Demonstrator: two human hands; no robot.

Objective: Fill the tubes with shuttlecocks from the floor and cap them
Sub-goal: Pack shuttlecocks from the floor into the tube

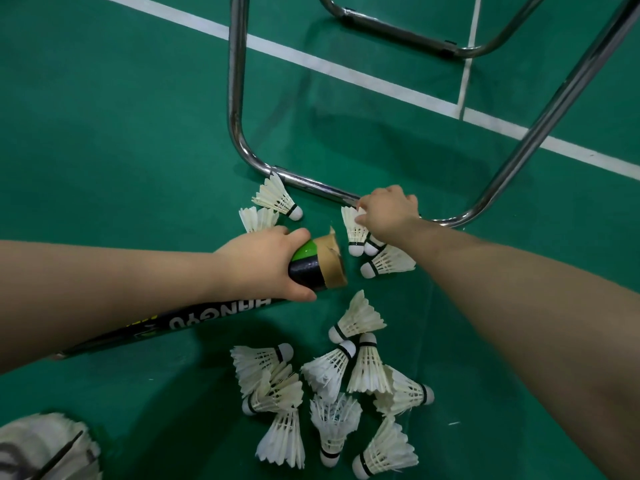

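Observation:
My left hand (pixel 265 263) grips a long black and green shuttlecock tube (pixel 311 268) near its open, torn cardboard mouth; the tube slants back under my forearm. My right hand (pixel 389 216) reaches past the mouth and pinches the feathers of a white shuttlecock (pixel 354 230) lying on the floor by the metal bar. Two more shuttlecocks (pixel 389 263) lie just under that hand. Two others (pixel 277 199) lie left of the tube mouth. A pile of several shuttlecocks (pixel 332 386) sits on the floor closer to me. No cap is in view.
A chrome tubular frame (pixel 239 133) stands on the green court floor (pixel 121 133), its lower bar just behind my right hand. White court lines (pixel 346 72) cross the far floor. A white shoe or bag (pixel 45 448) sits at the bottom left corner.

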